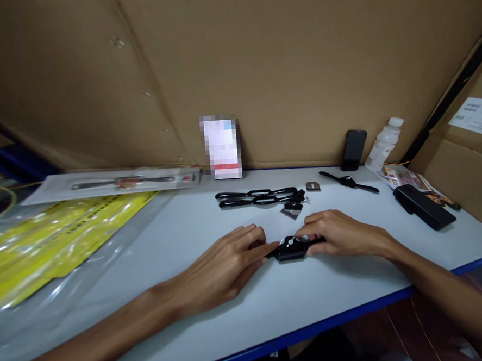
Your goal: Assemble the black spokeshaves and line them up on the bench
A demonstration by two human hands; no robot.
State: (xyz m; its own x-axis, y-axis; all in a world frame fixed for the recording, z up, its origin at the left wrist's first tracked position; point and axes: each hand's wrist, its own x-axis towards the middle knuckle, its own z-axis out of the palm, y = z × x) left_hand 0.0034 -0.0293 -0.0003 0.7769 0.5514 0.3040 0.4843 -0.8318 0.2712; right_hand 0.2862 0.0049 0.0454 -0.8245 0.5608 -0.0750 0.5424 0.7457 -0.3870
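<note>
Near the front of the table, a black spokeshave [291, 249] lies between my two hands, with a silvery piece at its middle. My left hand [241, 254] is closed around its left handle, the index finger reaching to the centre. On the other side, my right hand [334, 232] grips the right handle, its fingertips at the central part. The fingers hide most of both handles. Just behind are two bare black spokeshave bodies [260, 200], a blade with a black cap [292, 209] and a small flat metal blade [313, 186].
Another spokeshave [348, 181] lies at the back right, near a phone [353, 150], a plastic bottle [384, 144] and a black case [424, 206]. A packaged spokeshave [118, 183] and yellow-printed plastic [73, 240] cover the left. A bright-screened device [225, 149] leans on the cardboard wall [258, 65].
</note>
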